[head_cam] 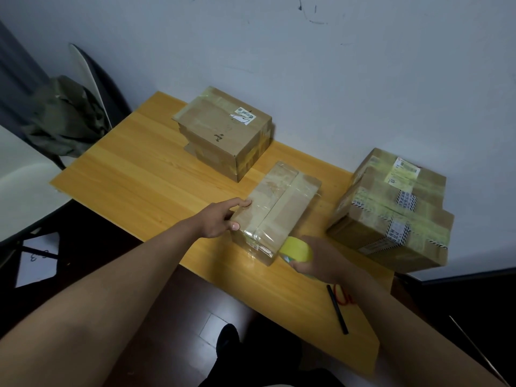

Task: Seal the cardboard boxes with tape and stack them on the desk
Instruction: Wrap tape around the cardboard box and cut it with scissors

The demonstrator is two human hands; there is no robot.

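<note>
A long flat cardboard box (pixel 279 208) lies in the middle of the wooden desk (pixel 139 177), with clear tape over its top seam. My left hand (pixel 223 219) grips its near left corner, thumb on top. My right hand (pixel 321 261) holds a yellow tape roll (pixel 296 248) against the box's near right end. A taped box (pixel 226 129) stands at the back left of the desk. At the right, a smaller taped box (pixel 402 177) rests on top of a larger one (pixel 391 236).
A black pen (pixel 337 310) and a red loop of cord (pixel 344 296) lie on the desk near my right forearm. A chair with a green garment (pixel 67 115) stands to the left. The wall runs close behind the desk.
</note>
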